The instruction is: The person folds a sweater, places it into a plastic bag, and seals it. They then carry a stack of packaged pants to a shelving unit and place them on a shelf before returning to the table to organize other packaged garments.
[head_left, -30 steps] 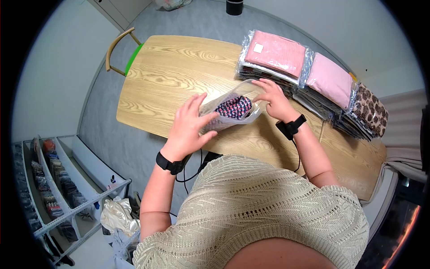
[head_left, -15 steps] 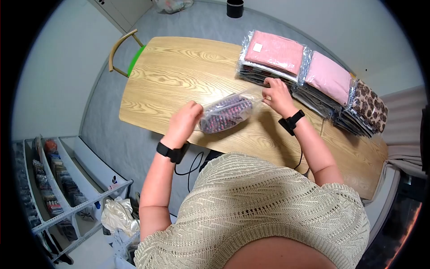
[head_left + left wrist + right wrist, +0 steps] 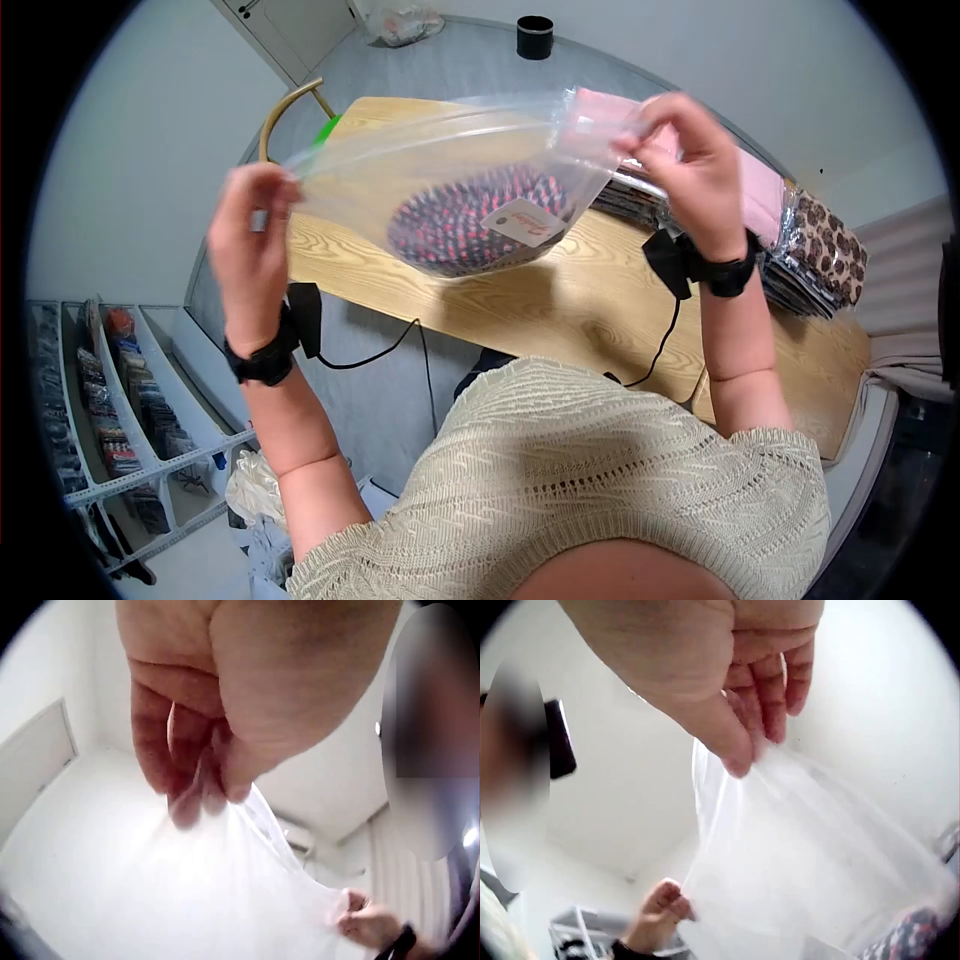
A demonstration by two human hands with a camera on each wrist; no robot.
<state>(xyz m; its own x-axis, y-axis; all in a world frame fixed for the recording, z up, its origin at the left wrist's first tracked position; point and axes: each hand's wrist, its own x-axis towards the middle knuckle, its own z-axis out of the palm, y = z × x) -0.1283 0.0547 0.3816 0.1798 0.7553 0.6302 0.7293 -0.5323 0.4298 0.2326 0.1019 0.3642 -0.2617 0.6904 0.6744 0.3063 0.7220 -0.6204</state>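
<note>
A clear plastic bag [image 3: 340,190] is stretched between both hands, up over the table. My left hand [image 3: 250,240] pinches one upper corner, thumb against fingertips in the left wrist view. The opposite corner is pinched by my right hand [image 3: 695,175], also seen from close by in the right wrist view. Low in the bag lies a folded dark knit piece [image 3: 440,230] with pink and white flecks. A white tag [image 3: 525,222] with pink lettering shows at its right end. Part of the knit piece [image 3: 907,941] appears at the lower right of the right wrist view.
Stacks of bagged folded textiles stand along the far right of the wooden table [image 3: 420,295], with a leopard-print piece [image 3: 828,245] on the end one. White shelving [image 3: 150,470] is at the lower left. A cable [image 3: 370,360] hangs from each wrist camera.
Both hands have moved upward and apart, and the bag has risen off the table, now pulled wide between them. Earlier the fingers were spread around the bag; half a second ago they closed at its ends.
</note>
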